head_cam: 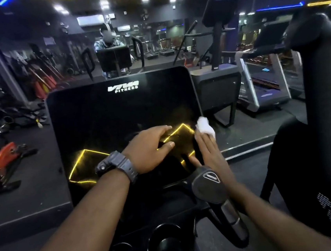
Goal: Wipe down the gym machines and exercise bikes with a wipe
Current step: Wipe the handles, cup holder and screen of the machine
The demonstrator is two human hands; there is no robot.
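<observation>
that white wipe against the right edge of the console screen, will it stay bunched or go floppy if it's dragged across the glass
The crumpled white wipe looks soft and limp, so it would probably flatten and bend under the right hand. It appears very light. The glossy black console screen mirrors the ceiling lights, so the wipe should likely glide easily.

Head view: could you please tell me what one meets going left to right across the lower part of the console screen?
Wristwatch → left hand, flat on the console screen → right hand → white wipe at the screen's right edge.
</observation>
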